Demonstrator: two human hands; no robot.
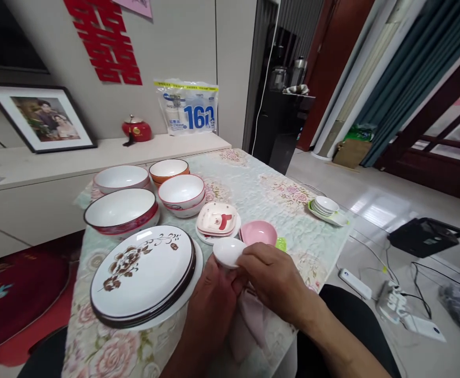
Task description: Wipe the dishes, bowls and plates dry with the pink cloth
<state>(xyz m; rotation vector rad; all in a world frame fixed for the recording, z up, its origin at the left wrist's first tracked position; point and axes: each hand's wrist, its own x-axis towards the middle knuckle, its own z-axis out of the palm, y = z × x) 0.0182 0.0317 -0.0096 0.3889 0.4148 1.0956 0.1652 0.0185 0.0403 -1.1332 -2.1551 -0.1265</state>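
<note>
A small white dish point(228, 252) is held in front of me between both hands. My left hand point(211, 304) is closed on it from below and the left. My right hand point(271, 281) pinches its right rim with bent fingers. A pale pink cloth point(249, 320) hangs down under the hands; which hand grips it, I cannot tell. Just beyond the dish sits a pink bowl point(259, 232), with something bright green point(281, 243) beside it. Square dishes with a cartoon print point(216, 217) are stacked on a round plate behind my left hand.
A stack of flower-patterned plates point(143, 270) lies at left on the floral tablecloth point(289, 191). Behind it stand larger bowls point(122, 207), a red-rimmed bowl point(181, 190) and an orange bowl point(169, 169). Small white dishes point(326, 205) rest on a green-edged tray at the right edge.
</note>
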